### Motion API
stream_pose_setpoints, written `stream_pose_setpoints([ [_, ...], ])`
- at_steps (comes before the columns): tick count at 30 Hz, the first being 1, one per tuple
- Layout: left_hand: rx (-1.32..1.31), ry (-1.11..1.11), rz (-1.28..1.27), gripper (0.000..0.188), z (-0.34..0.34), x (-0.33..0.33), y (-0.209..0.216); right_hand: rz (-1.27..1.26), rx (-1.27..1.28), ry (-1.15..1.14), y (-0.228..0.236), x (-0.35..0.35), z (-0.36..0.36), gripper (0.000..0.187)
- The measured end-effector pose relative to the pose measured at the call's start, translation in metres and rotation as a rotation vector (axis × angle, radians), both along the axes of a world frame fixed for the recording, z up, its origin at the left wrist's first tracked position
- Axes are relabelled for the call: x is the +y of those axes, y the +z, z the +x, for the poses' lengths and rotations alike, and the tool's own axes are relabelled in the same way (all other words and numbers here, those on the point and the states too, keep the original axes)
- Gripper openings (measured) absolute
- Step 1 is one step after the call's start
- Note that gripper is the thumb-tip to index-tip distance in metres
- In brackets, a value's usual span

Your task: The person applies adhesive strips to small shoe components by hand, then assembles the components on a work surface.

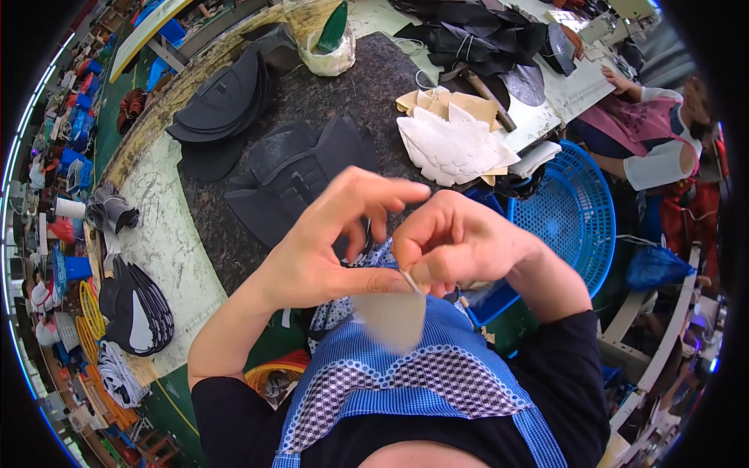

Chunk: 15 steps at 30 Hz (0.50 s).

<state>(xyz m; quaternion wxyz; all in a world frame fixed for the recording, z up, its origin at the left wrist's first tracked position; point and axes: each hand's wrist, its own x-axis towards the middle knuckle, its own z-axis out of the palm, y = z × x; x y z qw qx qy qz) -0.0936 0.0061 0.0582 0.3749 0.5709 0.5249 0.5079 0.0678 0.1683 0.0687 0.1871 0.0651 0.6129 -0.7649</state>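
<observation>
My right hand (460, 242) pinches the upper edge of a thin, pale beige piece (394, 321) between thumb and fingers. The piece hangs in front of my apron and is slightly blurred. My left hand (331, 238) is beside it, its thumb along the top edge and its other fingers raised and apart. Beyond my hands, black shaped pieces (304, 168) lie on a dark stone slab (382, 86). Farther left on the slab is a stack of curved black pieces (222, 97).
White zigzag-edged pieces (452, 144) lie at the slab's right, near a hammer-like tool (488, 97). A green object (334, 30) stands in a whitish cup (328, 61). Blue baskets (566, 222) stand at right; a co-worker (647, 132) sits beyond. Black pieces (136, 312) lie left.
</observation>
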Motion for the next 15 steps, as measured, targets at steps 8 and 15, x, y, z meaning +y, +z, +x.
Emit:
stream_pose_setpoints([
  [8, 1.042, 0.202, 0.771, 0.033, -0.001, -0.010, -0.009, -0.686, 0.342, -0.480, -0.059, -0.020, -0.007, 0.034],
  [15, 0.565, -0.206, 0.679, 0.014, 0.069, -0.002, -0.013, 0.011, 0.222, -1.086, -0.083, -0.006, -0.014, 0.029],
])
